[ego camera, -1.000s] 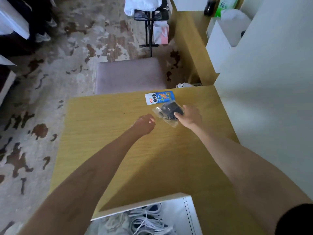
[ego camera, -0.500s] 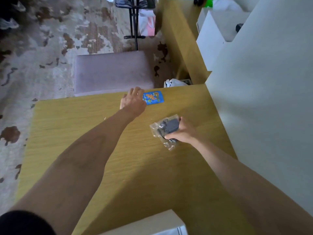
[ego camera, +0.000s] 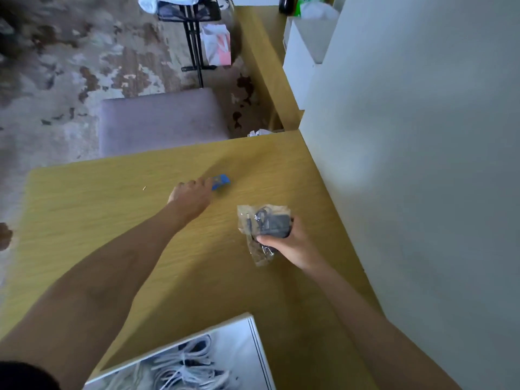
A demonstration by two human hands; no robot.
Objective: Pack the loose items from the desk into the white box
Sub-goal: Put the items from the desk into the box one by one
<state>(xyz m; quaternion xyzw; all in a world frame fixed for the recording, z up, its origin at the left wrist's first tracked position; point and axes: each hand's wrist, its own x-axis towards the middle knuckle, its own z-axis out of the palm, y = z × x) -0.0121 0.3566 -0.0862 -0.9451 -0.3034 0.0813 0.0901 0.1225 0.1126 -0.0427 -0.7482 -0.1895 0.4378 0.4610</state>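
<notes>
Side by side a second ago, bag [ego camera: 246, 218] and packet [ego camera: 222, 181] are now well apart. Right hand [ego camera: 284, 243] holds the bag above the table [ego camera: 84, 220], fingers clamped through crinkly, slippery film onto the hard adapter [ego camera: 277, 228], probably the surest hold. Left hand [ego camera: 191, 194] covers the light packet near the far edge; its fingers are hidden, so I cannot tell its grip.

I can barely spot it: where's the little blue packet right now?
In the head view the blue packet is near the desk's far edge, at the left hand's fingertips, left of the bagged adapter.
</notes>
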